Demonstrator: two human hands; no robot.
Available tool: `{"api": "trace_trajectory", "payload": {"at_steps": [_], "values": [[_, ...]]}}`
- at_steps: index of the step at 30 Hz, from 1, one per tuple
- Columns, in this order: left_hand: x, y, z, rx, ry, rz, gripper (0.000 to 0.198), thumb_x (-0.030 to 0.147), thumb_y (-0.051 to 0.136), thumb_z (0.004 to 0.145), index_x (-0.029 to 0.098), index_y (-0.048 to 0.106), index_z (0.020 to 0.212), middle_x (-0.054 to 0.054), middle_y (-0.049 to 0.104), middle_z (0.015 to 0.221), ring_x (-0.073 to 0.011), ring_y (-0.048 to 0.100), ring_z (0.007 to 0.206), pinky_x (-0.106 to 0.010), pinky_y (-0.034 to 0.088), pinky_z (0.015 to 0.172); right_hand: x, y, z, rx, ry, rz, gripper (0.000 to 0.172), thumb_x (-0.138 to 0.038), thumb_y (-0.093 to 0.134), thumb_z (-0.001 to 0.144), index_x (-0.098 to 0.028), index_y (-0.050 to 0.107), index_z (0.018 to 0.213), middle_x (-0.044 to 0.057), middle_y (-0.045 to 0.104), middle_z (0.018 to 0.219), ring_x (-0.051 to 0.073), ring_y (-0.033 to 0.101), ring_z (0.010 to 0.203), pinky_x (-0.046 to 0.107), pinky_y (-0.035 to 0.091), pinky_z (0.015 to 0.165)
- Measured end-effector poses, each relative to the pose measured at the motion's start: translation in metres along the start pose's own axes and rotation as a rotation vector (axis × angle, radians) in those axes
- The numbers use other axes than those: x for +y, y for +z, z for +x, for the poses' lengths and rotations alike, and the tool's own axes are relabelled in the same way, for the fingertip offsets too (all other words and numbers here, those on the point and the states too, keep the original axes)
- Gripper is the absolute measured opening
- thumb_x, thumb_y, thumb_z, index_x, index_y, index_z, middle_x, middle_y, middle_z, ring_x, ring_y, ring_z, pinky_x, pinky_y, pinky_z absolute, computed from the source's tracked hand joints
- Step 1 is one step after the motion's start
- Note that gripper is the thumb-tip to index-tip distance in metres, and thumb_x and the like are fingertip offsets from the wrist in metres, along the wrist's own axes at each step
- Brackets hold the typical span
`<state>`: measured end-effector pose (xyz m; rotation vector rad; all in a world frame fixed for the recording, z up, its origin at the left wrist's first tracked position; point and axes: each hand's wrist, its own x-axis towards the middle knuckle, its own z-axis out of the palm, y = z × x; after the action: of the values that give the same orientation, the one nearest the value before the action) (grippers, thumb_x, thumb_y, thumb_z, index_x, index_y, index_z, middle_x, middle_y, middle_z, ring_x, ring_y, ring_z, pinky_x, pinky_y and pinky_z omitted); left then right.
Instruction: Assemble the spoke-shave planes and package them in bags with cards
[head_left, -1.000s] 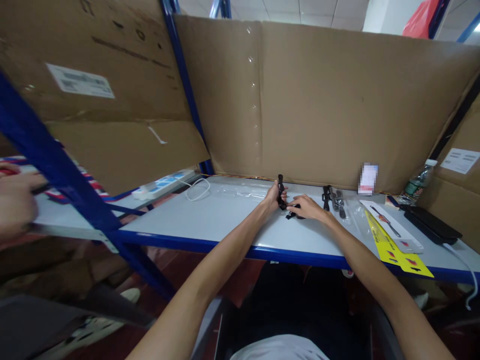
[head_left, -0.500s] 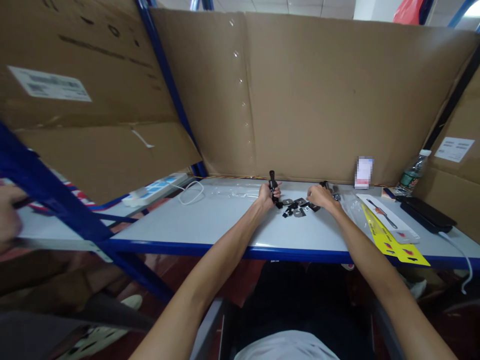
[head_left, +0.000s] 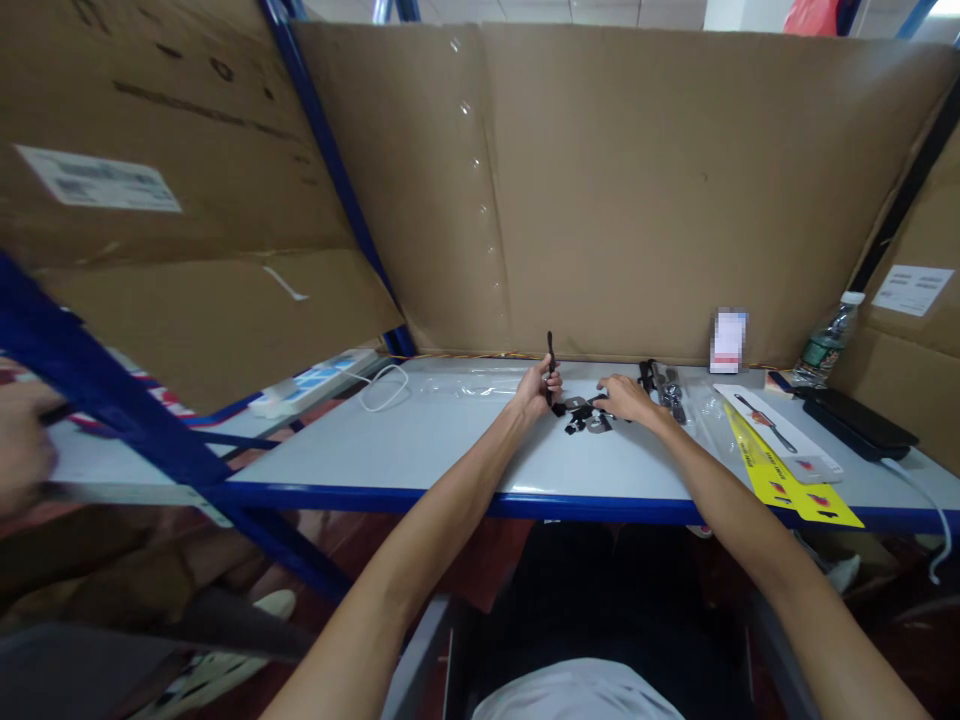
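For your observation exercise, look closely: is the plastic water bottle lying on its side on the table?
No: the water bottle stands upright at the far right of the table, against the cardboard wall.

A person's left hand (head_left: 537, 385) holds a black strap (head_left: 550, 360) upright while the right hand (head_left: 624, 398) touches small black parts (head_left: 586, 416) on the bench (head_left: 450, 440).

Evenly bright, lit from the ceiling; soft sheen on the grey table (head_left: 420, 440). Strong wide-angle bending at the edges, blue shelf post (head_left: 90, 385) smeared by blur, small parts barely resolved.
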<state>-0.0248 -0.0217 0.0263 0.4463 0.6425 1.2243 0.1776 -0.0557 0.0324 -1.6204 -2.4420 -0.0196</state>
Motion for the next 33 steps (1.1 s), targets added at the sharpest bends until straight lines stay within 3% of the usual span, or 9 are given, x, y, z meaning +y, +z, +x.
{"api": "trace_trajectory", "payload": {"at_steps": [10,16,24,33], "values": [[-0.0039,0.0043,0.0013,0.007,0.024,0.098,0.012,0.021,0.06,0.097,0.015,0.058,0.087,0.006,0.045,0.056,-0.0026,0.036,0.036,-0.011,0.026,0.033,0.0042,0.0056,0.0094,-0.023,0.042,0.135,0.05,-0.034,0.076,0.082,-0.017,0.069,0.129,0.012,0.075,0.12,0.025,0.068,0.111,0.026,0.047,0.084],[-0.0055,0.0055,-0.0004,0.004,-0.031,0.1,0.017,0.015,0.057,0.096,0.016,0.051,0.08,0.006,0.045,0.057,-0.003,0.04,0.037,-0.011,0.031,0.035,-0.0019,0.0052,0.0062,-0.012,0.085,0.103,0.052,-0.043,0.074,0.084,-0.016,0.07,0.128,0.017,0.071,0.128,0.03,0.065,0.118,0.03,0.049,0.085],[-0.0035,0.0013,0.0003,0.025,-0.022,0.089,0.017,0.015,0.053,0.099,0.017,0.051,0.082,0.006,0.045,0.055,-0.0035,0.041,0.037,-0.011,0.034,0.037,-0.0013,0.0005,0.0092,-0.054,0.138,0.187,0.06,-0.024,0.081,0.075,-0.018,0.065,0.133,0.011,0.073,0.124,0.024,0.065,0.117,0.026,0.048,0.088],[-0.0045,0.0028,0.0,0.005,-0.06,0.088,0.01,0.01,0.054,0.095,0.015,0.055,0.087,0.005,0.046,0.056,-0.003,0.037,0.035,-0.011,0.03,0.034,0.0017,0.0061,0.009,0.026,0.128,0.172,0.065,-0.018,0.075,0.077,-0.017,0.058,0.14,0.015,0.068,0.131,0.027,0.064,0.121,0.029,0.049,0.092]]}}
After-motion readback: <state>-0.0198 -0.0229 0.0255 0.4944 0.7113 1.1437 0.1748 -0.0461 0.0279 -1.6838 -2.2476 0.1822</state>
